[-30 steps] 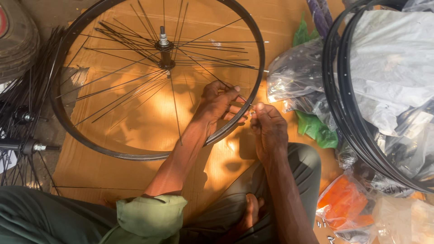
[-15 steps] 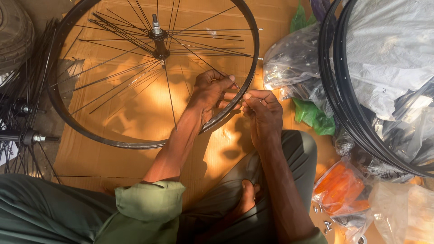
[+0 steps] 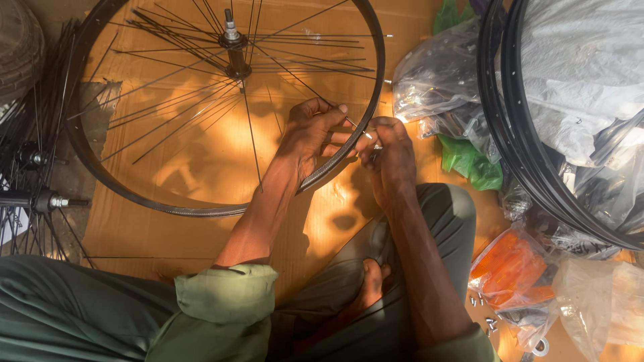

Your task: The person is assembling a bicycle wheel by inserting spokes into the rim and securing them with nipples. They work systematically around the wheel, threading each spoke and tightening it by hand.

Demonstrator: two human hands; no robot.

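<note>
A black bicycle wheel rim [image 3: 221, 209] lies flat on cardboard, with a metal hub [image 3: 234, 41] at its middle and several loose spokes fanning out. My left hand [image 3: 312, 134] reaches over the rim's near right side and pinches a thin spoke [image 3: 305, 84] near its end. Just outside the rim, my right hand [image 3: 389, 157] meets the left, its fingertips closed on the spoke's tip where it passes the rim. Whether a small nipple sits between the fingers is too small to tell.
Stacked black rims [image 3: 530, 154] with clear plastic bags [image 3: 443, 77] fill the right side. A green bag [image 3: 469, 161] and an orange packet [image 3: 510, 265] lie by my knee, with small metal bits [image 3: 486, 315] nearby. Spoked hubs [image 3: 40, 198] lie at the left. My bare foot [image 3: 369, 285] rests between my legs.
The view has shifted so the wheel sits higher and further left. Both hands have stayed together at the rim's near right side, working the spoke end.
</note>
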